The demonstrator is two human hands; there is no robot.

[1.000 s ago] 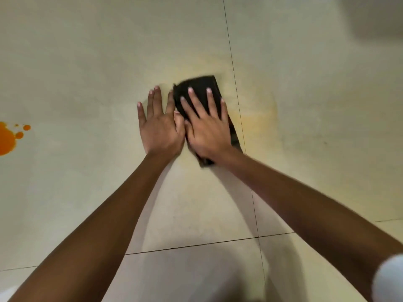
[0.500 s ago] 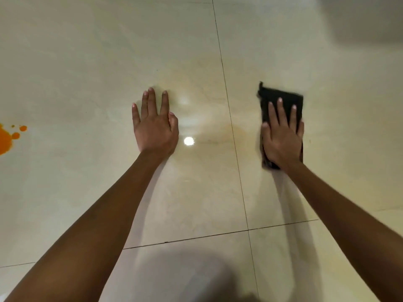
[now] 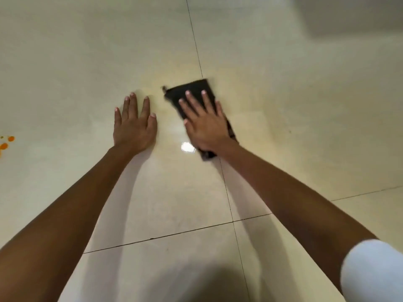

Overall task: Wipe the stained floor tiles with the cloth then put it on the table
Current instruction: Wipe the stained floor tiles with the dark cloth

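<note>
While we lean over the glossy cream floor tiles (image 3: 283, 105), our right hand (image 3: 207, 125) lies flat, fingers spread, pressing the dark folded cloth (image 3: 192, 92) onto the floor — right at a grout line. Our left hand (image 3: 135, 125) rests open-palmed on bare tile just beside it, apart. Orange stain spots (image 3: 6, 142) sit far left.

The floor tiles (image 3: 283, 105) are bare all around – lots of room on the right and far side. Only the left hand (image 3: 134, 125), flat just beside the cloth (image 3: 192, 94), and orange spots (image 3: 6, 142) far left are in the way.
</note>
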